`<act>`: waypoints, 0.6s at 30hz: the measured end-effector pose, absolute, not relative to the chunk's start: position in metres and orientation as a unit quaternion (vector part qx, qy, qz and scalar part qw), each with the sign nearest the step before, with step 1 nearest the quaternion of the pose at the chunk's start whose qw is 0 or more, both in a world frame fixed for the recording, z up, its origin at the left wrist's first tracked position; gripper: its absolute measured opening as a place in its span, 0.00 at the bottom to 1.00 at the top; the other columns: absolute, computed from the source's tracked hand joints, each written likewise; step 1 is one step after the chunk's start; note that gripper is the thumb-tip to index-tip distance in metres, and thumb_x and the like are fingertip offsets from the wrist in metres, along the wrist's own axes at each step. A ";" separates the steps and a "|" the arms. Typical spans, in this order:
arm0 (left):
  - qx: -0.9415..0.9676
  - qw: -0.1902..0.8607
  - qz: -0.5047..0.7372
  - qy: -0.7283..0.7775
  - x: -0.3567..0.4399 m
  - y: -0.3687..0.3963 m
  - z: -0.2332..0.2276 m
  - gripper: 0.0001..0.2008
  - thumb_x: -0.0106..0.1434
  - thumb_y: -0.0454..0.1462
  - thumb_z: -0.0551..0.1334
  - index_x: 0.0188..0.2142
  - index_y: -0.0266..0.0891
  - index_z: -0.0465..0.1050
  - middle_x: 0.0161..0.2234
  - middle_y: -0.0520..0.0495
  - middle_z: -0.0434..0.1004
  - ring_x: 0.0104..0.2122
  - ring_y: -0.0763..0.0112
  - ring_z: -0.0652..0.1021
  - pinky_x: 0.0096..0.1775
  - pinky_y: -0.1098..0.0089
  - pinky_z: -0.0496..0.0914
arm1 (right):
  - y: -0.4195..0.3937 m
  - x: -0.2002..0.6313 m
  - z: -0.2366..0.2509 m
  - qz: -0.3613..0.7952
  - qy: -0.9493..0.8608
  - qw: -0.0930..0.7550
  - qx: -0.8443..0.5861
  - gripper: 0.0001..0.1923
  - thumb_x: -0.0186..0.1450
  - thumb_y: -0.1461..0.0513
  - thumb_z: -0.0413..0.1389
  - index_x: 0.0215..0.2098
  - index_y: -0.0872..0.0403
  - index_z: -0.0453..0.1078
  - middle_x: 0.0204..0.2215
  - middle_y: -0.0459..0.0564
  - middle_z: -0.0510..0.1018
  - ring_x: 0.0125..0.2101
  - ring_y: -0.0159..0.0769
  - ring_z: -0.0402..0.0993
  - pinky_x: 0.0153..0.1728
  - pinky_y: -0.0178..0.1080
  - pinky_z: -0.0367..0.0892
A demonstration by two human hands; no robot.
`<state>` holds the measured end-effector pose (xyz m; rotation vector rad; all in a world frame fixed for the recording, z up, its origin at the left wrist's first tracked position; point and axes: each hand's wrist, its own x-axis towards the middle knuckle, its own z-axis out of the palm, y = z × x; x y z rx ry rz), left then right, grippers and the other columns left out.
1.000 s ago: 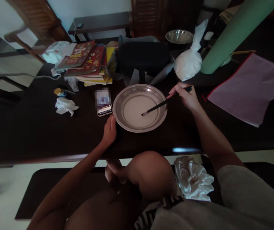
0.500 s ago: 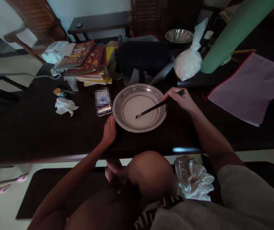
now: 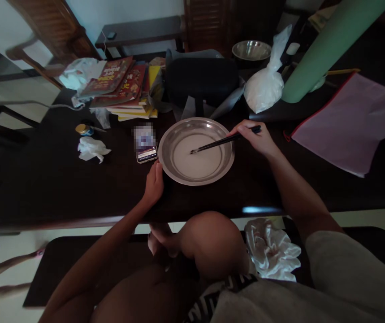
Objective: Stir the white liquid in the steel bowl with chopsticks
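Note:
A wide metal basin [image 3: 167, 168] stands on the dark table, holding a cloudy whitish liquid [image 3: 197, 165]. My right hand [image 3: 254, 137], at its right rim, is closed around a pair of dark chopsticks [image 3: 215, 143]. Their tips reach the whitish liquid near the basin's middle. At the lower left rim, my left hand [image 3: 154, 183] grips the basin's edge, its fingers partly hidden under the rim. Just left of the basin lies a phone [image 3: 147, 154] with its screen lit and partly blurred.
Behind the basin sits a black case [image 3: 201, 80], between stacked books [image 3: 121, 85] and a knotted white bag [image 3: 264, 92]. A green roll [image 3: 330, 49] and a pinkish pouch [image 3: 350, 125] are at right. Crumpled tissue [image 3: 92, 149] and a small jar [image 3: 84, 129] lie left. Another person's legs [image 3: 7, 267] show lower left.
The chopstick tips have moved away from me within the liquid, and my right hand has tilted slightly. My left hand and the basin stay put. The other person's legs have shifted.

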<state>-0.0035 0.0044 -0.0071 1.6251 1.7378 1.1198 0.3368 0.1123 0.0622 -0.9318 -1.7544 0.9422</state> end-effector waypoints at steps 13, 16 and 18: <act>0.600 0.254 0.411 0.638 -0.004 0.004 -0.006 0.32 0.71 0.56 0.43 0.53 0.36 0.72 0.53 0.37 0.76 0.54 0.59 0.75 0.57 0.57 0.67 | 0.114 0.340 0.061 0.365 -0.709 0.463 -0.388 0.24 0.63 0.40 0.55 0.27 0.48 0.78 0.27 0.47 0.81 0.33 0.37 0.78 0.36 0.40 0.74; 0.594 0.254 0.409 0.644 -0.004 0.004 -0.007 0.33 0.71 0.57 0.43 0.54 0.36 0.71 0.52 0.37 0.77 0.54 0.58 0.75 0.57 0.56 0.67 | 0.117 0.343 0.059 0.371 -0.674 0.498 -0.400 0.26 0.63 0.39 0.55 0.26 0.49 0.77 0.21 0.46 0.79 0.27 0.36 0.78 0.33 0.40 0.74; 0.593 0.255 0.411 0.643 -0.003 0.004 -0.007 0.33 0.71 0.57 0.43 0.54 0.36 0.71 0.52 0.37 0.77 0.54 0.58 0.75 0.58 0.56 0.67 | 0.115 0.340 0.059 0.390 -0.680 0.484 -0.390 0.26 0.63 0.39 0.55 0.27 0.49 0.77 0.21 0.46 0.79 0.26 0.36 0.77 0.32 0.41 0.73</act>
